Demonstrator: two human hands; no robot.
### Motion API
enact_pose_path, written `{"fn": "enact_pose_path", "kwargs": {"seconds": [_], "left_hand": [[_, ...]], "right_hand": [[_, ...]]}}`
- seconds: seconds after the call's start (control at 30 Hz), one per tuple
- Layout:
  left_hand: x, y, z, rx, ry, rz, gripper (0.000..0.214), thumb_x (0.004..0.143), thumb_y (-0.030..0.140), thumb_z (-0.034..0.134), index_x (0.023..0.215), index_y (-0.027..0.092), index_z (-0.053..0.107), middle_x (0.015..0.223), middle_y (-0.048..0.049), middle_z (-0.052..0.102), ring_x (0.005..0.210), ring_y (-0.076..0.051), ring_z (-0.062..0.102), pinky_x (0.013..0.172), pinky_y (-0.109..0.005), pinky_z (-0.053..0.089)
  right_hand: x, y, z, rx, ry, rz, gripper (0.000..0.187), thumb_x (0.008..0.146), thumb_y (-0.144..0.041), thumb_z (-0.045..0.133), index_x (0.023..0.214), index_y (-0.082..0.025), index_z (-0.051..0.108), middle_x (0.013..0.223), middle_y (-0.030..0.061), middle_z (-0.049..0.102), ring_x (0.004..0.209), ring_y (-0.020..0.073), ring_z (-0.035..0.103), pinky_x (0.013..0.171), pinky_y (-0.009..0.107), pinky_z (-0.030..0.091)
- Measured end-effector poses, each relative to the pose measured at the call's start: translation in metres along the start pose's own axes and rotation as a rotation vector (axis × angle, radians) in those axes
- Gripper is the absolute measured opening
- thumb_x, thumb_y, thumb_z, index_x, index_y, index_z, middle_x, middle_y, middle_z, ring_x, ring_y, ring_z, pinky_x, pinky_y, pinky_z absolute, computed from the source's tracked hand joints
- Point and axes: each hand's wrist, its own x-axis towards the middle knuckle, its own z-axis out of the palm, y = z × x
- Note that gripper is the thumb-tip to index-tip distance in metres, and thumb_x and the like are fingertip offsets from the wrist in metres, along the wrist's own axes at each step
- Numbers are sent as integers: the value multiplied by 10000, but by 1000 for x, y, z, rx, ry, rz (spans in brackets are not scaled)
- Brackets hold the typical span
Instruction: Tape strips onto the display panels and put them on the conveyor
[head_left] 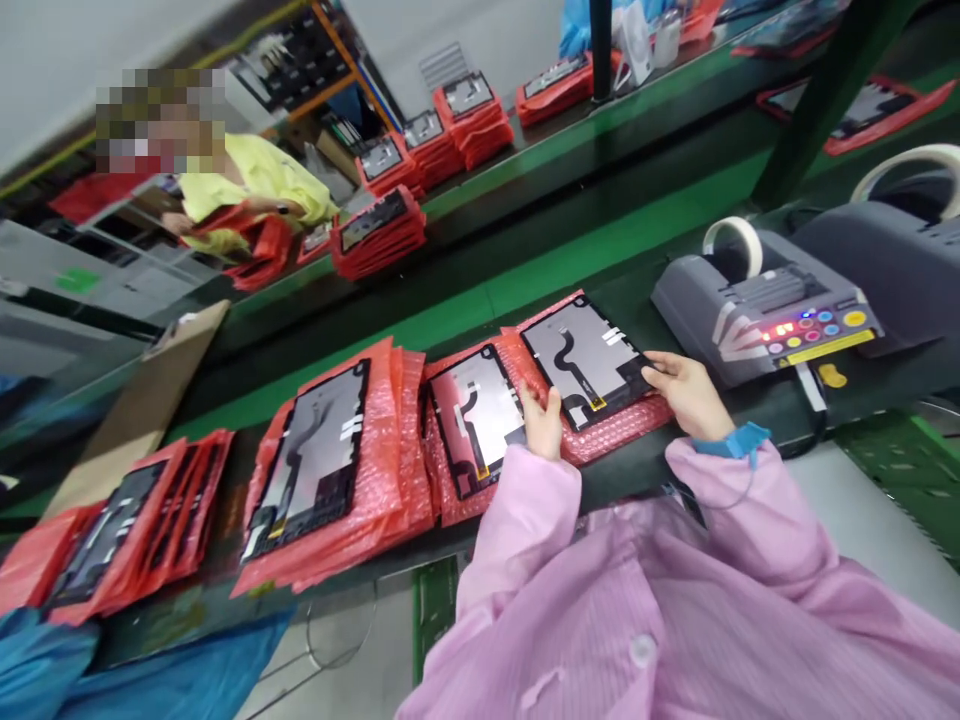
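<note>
A tablet screen panel, grey-backed with a black border and a black flex cable, lies tilted over red bubble-wrap bags. My right hand pinches its right edge, wearing a blue wrist strap. At the panel's left edge is my left hand, thumb against the border and fingers partly hidden. A second screen panel lies just left of that hand on red bubble wrap. Further left, another screen panel tops a stack of red bubble-wrap bags.
Grey tape dispensers with lit buttons stand at the right. More bagged panels lie far left, near a blue sleeve. Across the green-edged bench, a person in yellow handles red bags beside stacked panels. A green post rises at upper right.
</note>
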Motion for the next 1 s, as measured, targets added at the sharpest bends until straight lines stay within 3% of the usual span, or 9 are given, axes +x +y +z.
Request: {"fn": "enact_pose_path", "kwargs": {"seconds": [0.1,0.27,0.4,0.53,0.6,0.7,0.77,0.9,1.0], "left_hand": [[-15,-6,-2,247,26,182,622,937,153,436,1536,155,270,1680,-120,178,1566,-189,89,1285,-400,85],[-16,-14,-6,528,-106,324,638,913,112,322,1545,31,291,1571,-200,407,1475,-240,379,1251,-396,259],[-10,-19,-3,573,-99,345,590,953,216,348,1521,57,354,1565,-197,420,1479,-267,370,1255,-426,238],[-16,-27,6,800,-132,437,597,952,252,378,1492,-4,357,1608,-264,294,1533,-327,221,1255,-516,186],[-20,-30,9,876,-132,459,604,953,235,364,1487,-46,332,1612,-301,244,1541,-343,172,1250,-535,174],[-24,-36,12,915,-131,471,648,973,290,366,1503,-72,273,1609,-331,214,1545,-353,140,1247,-540,167],[-29,-40,14,918,-114,472,755,976,427,415,1529,-50,225,1613,-335,189,1544,-371,131,1239,-559,169],[-40,-46,17,966,-90,485,1055,853,682,554,1547,-28,198,1613,-352,158,1536,-423,103,1226,-585,178],[-41,-45,16,1024,-102,491,1066,839,686,576,1529,-51,233,1596,-373,184,1529,-439,115,1225,-583,185]], "right_hand": [[-10,2,-6,141,17,24,388,638,-310,778,989,-169,692,876,28,679,813,152,645,796,318,547],[-20,8,-8,80,21,-20,382,652,-297,768,1003,-165,692,881,41,697,829,164,656,828,336,543],[-22,13,-5,-170,70,-75,342,733,-265,672,1052,-141,687,945,92,715,864,208,663,901,410,527],[-48,6,-2,-590,177,-324,267,854,-283,570,1052,-151,692,1099,148,682,1039,279,602,1019,501,444],[-69,3,-7,-653,298,-437,261,895,-348,557,1041,-169,679,1077,140,650,1044,279,572,1004,491,443],[-93,4,-30,-316,726,-390,322,915,-491,545,1062,-211,604,956,63,572,838,179,561,752,331,509],[-93,6,-54,40,924,-244,394,886,-589,543,1045,-229,549,884,8,515,656,109,492,533,226,414],[-72,1,-89,363,712,-41,523,714,-663,705,884,-198,535,770,-36,506,509,43,386,392,160,237],[-71,-13,-86,368,708,-176,488,662,-585,791,777,-185,537,695,-48,501,520,39,404,426,154,305]]}}
